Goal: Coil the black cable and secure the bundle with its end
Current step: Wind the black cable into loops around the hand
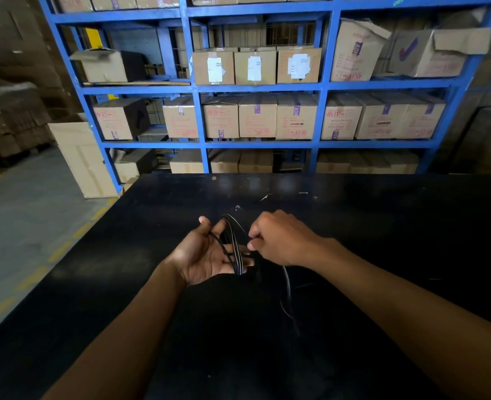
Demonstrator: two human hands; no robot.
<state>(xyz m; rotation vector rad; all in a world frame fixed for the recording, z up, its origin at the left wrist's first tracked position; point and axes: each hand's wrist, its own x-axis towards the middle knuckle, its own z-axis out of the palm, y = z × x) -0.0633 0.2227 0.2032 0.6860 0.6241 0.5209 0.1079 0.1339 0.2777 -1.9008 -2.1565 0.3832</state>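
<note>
Head view, hands (206, 255) (278, 238) on black cable (233, 241), ADH cartons (296, 122) (purple lettering)

My left hand (206, 255) and right hand (278, 241) sit side by side at centre frame over the tabletop (382, 226), the cable (233, 236) looped across my left palm. Shelving (255, 88) holding boxes (257, 116) fills the upper frame behind.

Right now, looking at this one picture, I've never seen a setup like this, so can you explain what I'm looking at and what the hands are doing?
There is no machine here: a person wears a camera on the head, looking down at their own two hands. The left hand lies palm up with loops of black cable across it. The right hand pinches the cable beside the loops; a loose length trails toward the person over the dark table. Behind stands blue shelving with cardboard boxes.
</note>
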